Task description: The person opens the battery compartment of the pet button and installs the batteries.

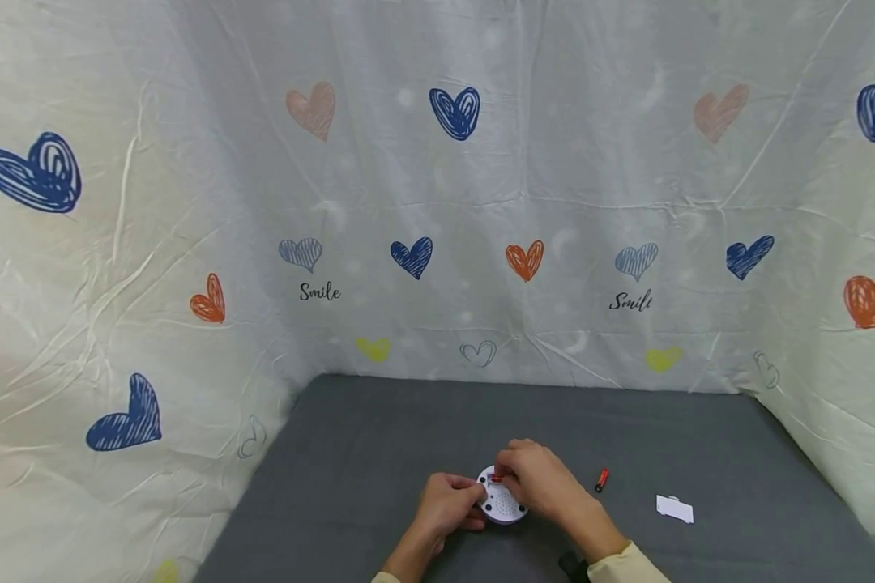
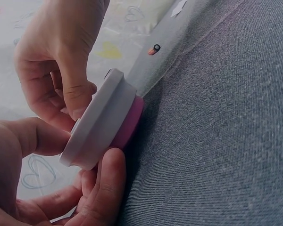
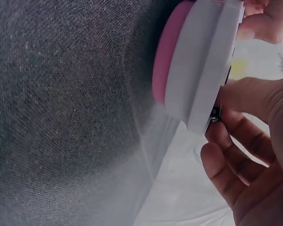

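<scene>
A round white device (image 1: 505, 508) with dark round feet and a patch of small holes on its upturned face stands tilted above the grey cloth. Its other side is pink, as the left wrist view shows. My left hand (image 1: 446, 504) grips the rim between thumb and fingers. At an opening in that face, my right hand (image 1: 543, 483) pinches a small red-and-black battery (image 1: 497, 478); its dark end (image 3: 215, 113) shows beside the thumb in the right wrist view. Fingers partly cover the opening, so how far in the battery sits is hidden.
A second red-and-black battery (image 1: 601, 480) lies on the grey cloth (image 1: 379, 437) to the right of my hands. Farther right is a small white cover (image 1: 674, 508) with tabs. Behind and at the sides hangs a white sheet (image 1: 591, 162) printed with hearts.
</scene>
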Available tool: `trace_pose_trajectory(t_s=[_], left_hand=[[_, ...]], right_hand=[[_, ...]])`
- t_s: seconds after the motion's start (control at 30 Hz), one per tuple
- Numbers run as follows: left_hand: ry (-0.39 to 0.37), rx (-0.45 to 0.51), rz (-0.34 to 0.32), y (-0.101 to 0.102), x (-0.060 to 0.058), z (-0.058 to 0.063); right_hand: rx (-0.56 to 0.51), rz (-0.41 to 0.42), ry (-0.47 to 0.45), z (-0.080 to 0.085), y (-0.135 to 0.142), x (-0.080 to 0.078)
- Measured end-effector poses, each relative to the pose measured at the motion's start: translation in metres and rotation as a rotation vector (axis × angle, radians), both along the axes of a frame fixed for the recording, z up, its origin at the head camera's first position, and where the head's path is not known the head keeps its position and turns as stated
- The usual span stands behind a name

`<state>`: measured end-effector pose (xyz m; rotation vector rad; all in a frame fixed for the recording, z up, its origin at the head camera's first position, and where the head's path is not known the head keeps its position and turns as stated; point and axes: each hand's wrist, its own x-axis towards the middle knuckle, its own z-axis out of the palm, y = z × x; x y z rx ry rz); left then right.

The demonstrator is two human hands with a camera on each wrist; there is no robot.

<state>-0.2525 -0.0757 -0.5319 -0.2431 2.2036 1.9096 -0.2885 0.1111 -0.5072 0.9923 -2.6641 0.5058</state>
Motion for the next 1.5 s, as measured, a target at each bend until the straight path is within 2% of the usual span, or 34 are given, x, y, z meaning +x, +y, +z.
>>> trace_pose_trajectory(t_s=[0.17, 0.33, 0.53, 0.7, 0.83, 1.5], left_hand=[[0.010, 0.012, 0.006, 0.001, 0.000, -0.001], [0.020, 0.014, 0.010, 0.001, 0.000, -0.002], [0.032, -0.002, 0.000, 0.001, 0.001, -0.003], [0.023, -0.013, -0.001, 0.001, 0.000, -0.003], [0.025, -0.007, -0.002, 0.001, 0.000, -0.003], [0.029, 0.006, 0.001, 0.002, 0.000, -0.003]], right_hand=[[-0.065, -0.016, -0.055, 0.006, 0.008, -0.002], [-0.102, -0.103, -0.124, 0.010, 0.020, -0.006], [-0.133, -0.198, -0.363, 0.007, 0.029, -0.008], [-0.230, -0.182, -0.566, 0.005, 0.030, -0.007], [-0.308, -0.168, -0.650, 0.004, 0.029, -0.004], [-0.289, -0.221, -0.467, -0.008, 0.020, -0.003]])
